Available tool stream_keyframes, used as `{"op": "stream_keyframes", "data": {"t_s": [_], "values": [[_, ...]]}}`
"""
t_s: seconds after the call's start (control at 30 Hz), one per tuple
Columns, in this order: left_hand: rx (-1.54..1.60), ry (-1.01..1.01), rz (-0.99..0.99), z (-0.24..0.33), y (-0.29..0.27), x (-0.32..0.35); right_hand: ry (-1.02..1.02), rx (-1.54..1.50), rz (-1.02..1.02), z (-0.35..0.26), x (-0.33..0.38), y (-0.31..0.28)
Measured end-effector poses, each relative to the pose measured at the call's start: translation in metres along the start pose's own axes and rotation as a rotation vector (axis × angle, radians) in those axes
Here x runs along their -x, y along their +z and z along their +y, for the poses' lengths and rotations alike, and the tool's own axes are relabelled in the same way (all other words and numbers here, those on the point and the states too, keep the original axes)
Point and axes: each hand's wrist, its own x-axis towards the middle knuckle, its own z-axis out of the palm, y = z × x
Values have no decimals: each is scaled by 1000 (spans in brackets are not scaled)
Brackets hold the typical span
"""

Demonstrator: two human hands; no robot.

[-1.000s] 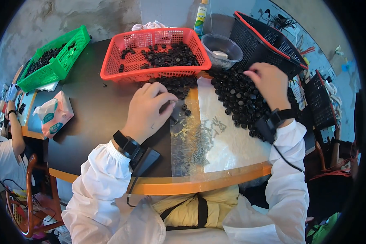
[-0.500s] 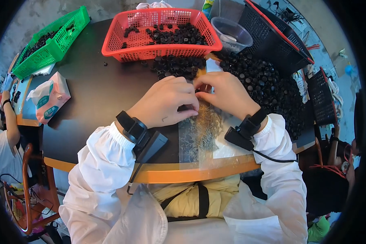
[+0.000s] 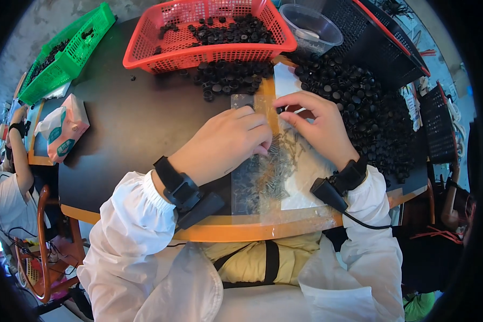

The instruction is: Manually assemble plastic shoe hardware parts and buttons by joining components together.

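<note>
My right hand pinches a small round black knob between thumb and forefinger, above the right part of the work spot. My left hand is closed, its fingers curled down at the edge of a heap of small metal screws; whatever its fingertips hold is hidden. The screws lie on a clear plastic sheet and spill toward a white paper. A large pile of black knobs spreads to the right of my right hand. A smaller group of black knobs lies beyond my left hand.
Across the table stands a red basket with black knobs in it. A clear tub and a dark crate are at the far right. Leftward sit a tissue pack and a green basket. People sit at both sides.
My hands, close together before, have moved apart. The right has shifted right, and the black knob now shows in its fingertips. The left has turned its fingers down by the screws.
</note>
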Motion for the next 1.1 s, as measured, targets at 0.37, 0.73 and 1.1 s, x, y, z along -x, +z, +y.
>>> {"op": "stream_keyframes", "data": {"t_s": [0.37,0.73,1.1], "values": [[328,-321,398,5,-6,-2,308,-803,-161,-6,8,9],[426,-415,414,10,-7,-2,356,-701,-65,-15,10,9],[397,-401,397,15,-8,-3,372,-723,-53,-16,13,6]]}}
